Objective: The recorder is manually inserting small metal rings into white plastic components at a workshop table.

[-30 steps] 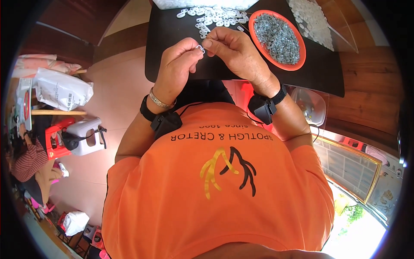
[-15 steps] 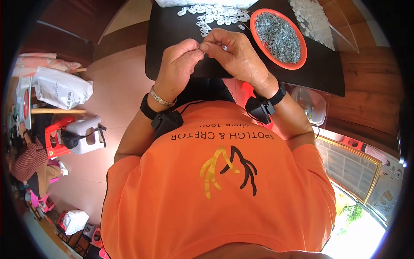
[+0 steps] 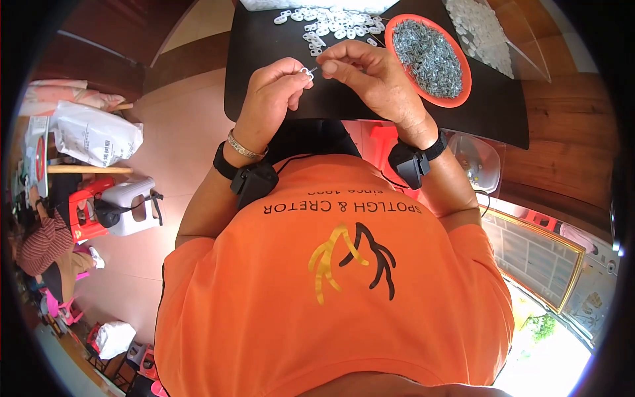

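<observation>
Over the near part of the dark table, my left hand point(image 3: 274, 92) pinches a small white plastic piece with holes point(image 3: 307, 73) between thumb and fingers. Just to its right, the thumb and forefinger of my right hand point(image 3: 377, 79) are closed on a thin grey metal pin point(image 3: 315, 69), its tip close to the white piece; whether they touch I cannot tell. Loose white two-holed pieces point(image 3: 337, 23) lie scattered beyond my hands. An orange-red bowl point(image 3: 467, 85) to the right of my right hand holds a heap of small grey metal pins point(image 3: 428, 59).
A clear container of white pieces point(image 3: 317, 4) stands at the table's far edge. More whitish pieces point(image 3: 479, 33) lie in a transparent tray at far right. Below the black table point(image 3: 493, 112) stands a red stool point(image 3: 383, 142). Another person point(image 3: 46, 245) sits far left, beside stools.
My right hand has drawn slightly right, away from my left. The white piece and the metal pin between the fingertips now show; before, the fingers covered them.
</observation>
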`<state>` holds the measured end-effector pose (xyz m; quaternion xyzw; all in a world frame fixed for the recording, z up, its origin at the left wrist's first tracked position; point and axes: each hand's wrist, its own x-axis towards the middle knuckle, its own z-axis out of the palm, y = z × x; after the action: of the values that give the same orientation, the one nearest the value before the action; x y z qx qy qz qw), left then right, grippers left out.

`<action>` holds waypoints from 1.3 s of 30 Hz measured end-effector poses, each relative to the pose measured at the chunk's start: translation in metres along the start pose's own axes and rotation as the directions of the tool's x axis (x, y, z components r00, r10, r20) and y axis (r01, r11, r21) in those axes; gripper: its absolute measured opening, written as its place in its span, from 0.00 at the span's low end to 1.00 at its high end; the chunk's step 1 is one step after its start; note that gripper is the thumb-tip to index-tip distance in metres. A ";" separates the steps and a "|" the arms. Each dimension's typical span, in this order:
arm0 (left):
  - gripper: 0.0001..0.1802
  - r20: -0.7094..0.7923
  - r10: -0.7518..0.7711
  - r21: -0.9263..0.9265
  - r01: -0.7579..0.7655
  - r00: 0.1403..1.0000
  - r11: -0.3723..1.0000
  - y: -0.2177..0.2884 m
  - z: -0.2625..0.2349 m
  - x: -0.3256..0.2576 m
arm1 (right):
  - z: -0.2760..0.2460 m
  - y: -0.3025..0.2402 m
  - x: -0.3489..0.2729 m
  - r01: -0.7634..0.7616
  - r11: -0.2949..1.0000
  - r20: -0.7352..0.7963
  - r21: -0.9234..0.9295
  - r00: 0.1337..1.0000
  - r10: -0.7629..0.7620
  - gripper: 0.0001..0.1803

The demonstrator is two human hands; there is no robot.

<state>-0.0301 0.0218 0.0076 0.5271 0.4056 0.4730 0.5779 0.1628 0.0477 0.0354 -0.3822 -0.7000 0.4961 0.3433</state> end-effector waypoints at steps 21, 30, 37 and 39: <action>0.11 -0.175 0.100 -0.249 -0.142 0.980 0.958 -0.020 -0.035 0.007 | -0.022 0.010 0.035 0.292 0.473 0.193 -0.831 0.949 -0.247 0.06; 0.11 -0.173 0.117 -0.229 -0.155 0.978 0.961 -0.022 -0.034 0.004 | -0.047 -0.006 0.035 0.173 0.484 0.020 -0.857 0.952 -0.306 0.08; 0.10 -0.163 0.125 -0.197 -0.156 0.979 0.968 -0.024 -0.033 0.005 | -0.038 0.005 0.060 0.262 0.427 0.104 -0.865 0.928 -0.359 0.08; 0.09 -0.177 0.114 -0.215 -0.152 0.978 0.965 -0.024 -0.032 0.003 | -0.030 0.011 0.070 0.281 0.336 0.153 -0.899 0.920 -0.360 0.09</action>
<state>-0.0578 0.0325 -0.0197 0.4432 0.3582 0.5957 0.5661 0.1574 0.1245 0.0396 -0.3789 -0.9027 -0.0553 0.1962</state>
